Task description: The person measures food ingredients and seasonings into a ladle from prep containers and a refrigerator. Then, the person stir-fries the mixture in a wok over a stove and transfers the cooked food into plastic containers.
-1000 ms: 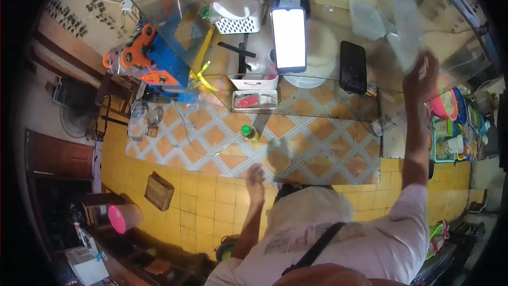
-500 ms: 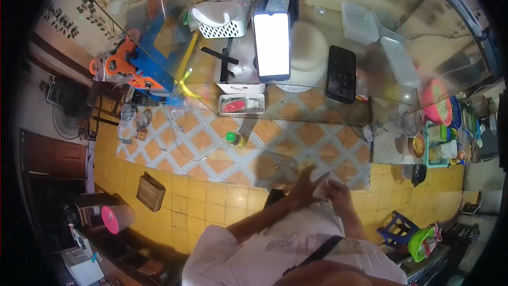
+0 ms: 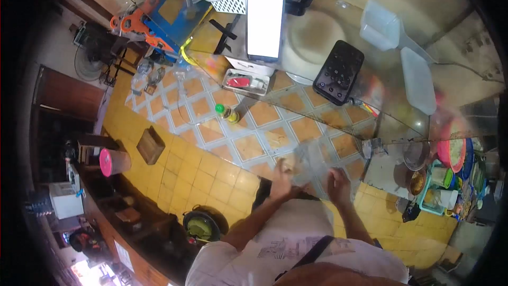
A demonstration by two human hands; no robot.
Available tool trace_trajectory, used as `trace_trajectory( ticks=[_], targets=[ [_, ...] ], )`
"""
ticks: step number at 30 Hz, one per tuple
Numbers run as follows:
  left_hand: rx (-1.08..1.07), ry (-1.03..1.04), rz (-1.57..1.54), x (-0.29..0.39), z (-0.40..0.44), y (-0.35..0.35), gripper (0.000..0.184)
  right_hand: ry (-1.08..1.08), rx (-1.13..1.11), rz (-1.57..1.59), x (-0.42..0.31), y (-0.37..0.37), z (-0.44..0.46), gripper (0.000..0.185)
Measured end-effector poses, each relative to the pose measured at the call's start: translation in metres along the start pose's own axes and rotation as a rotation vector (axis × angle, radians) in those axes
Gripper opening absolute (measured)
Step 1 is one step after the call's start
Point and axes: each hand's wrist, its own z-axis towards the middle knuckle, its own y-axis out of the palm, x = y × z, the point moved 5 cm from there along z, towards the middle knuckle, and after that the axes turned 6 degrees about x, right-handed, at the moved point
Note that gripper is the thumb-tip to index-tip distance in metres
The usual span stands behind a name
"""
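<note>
Close to my body, my left hand point(image 3: 282, 180) and my right hand point(image 3: 338, 186) are held apart at the front edge of the tiled counter point(image 3: 248, 145). Between them stretches a thin, see-through piece of plastic, apparently a clear plastic bag point(image 3: 313, 159). Fingers of both hands are closed on its sides; its outline is faint and blurred. Farther back on the tiles stands a small bottle with a green cap point(image 3: 227, 113). Behind it is a white box point(image 3: 246, 82) holding a red item.
A glass-topped case bears a lit phone point(image 3: 264, 26), a dark phone point(image 3: 339, 72), a white basket point(image 3: 233, 2) and clear plastic containers point(image 3: 380, 25). To the right are a pink basin point(image 3: 451, 145) and a teal basket point(image 3: 438, 190). A wok point(image 3: 201, 226) lies lower left.
My hands have moved apart from being close together, and the clear plastic now spreads between them. The view has turned, bringing the wok into sight.
</note>
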Motion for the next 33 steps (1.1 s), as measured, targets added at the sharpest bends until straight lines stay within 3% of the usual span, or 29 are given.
trace_trajectory(
  ticks=[1, 4, 5, 6, 8, 10, 14, 16, 17, 20, 21, 23, 25, 28, 30, 33],
  targets=[
    [-0.003, 0.179, 0.297, -0.009, -0.009, 0.002, 0.089, -0.082, -0.032, 0.049, 0.005, -0.003, -0.008, 0.013],
    [0.121, 0.069, 0.374, -0.011, -0.031, 0.002, 0.091, -0.31, -0.12, -0.049, 0.031, -0.002, -0.043, 0.013],
    [0.209, 0.121, 0.263, 0.011, -0.029, -0.008, 0.065, -0.324, -0.124, -0.079, 0.038, -0.001, -0.054, 0.014],
    [0.231, 0.108, 0.269, -0.003, -0.038, 0.004, 0.065, -0.342, -0.129, -0.108, 0.045, 0.002, -0.063, 0.015],
    [0.345, -0.029, 0.233, -0.047, -0.067, 0.033, 0.078, -0.367, -0.177, -0.063, 0.063, 0.014, -0.081, 0.015],
    [0.309, -0.057, 0.272, -0.049, -0.079, 0.04, 0.085, -0.36, -0.503, -0.055, 0.073, 0.032, -0.088, 0.016],
    [0.24, -0.222, 0.174, -0.045, -0.111, 0.032, 0.102, -0.526, -0.529, -0.049, 0.072, 0.047, -0.089, 0.017],
    [0.333, -0.243, 0.166, -0.044, -0.153, 0.016, 0.101, -0.34, -0.894, -0.391, 0.072, 0.064, -0.087, 0.02],
    [0.381, -0.23, 0.167, -0.044, -0.177, 0.008, 0.1, -0.452, -0.976, -0.626, 0.08, 0.078, -0.087, 0.03],
    [0.721, -0.399, 0.11, -0.057, -0.296, -0.004, 0.088, -0.595, -1.003, -0.918, 0.065, 0.095, -0.075, 0.028],
    [0.839, -0.476, 0.123, -0.054, -0.345, -0.007, 0.088, -0.742, -1.005, -0.919, 0.03, 0.091, -0.076, 0.033],
    [1.104, -0.857, -0.035, -0.046, -0.457, 0.005, 0.068, -0.955, -1.024, -0.896, -0.022, 0.103, -0.086, 0.039],
    [1.401, -1.066, 0.018, -0.023, -0.573, 0.043, 0.062, -1.097, -1.009, -0.863, -0.063, 0.126, -0.126, 0.043],
    [1.852, -1.341, 0.03, 0.036, -0.732, 0.125, 0.053, -1.282, -0.995, -0.782, -0.134, 0.129, -0.247, 0.046],
    [2.127, -1.451, -0.019, 0.096, -0.806, 0.184, 0.049, -1.669, -1.065, -0.68, -0.147, 0.164, -0.347, 0.05],
    [2.4, -1.668, -0.186, 0.188, -0.86, 0.274, 0.046, -2.075, -1.279, -0.391, -0.159, 0.129, -0.522, 0.051]
  ],
)
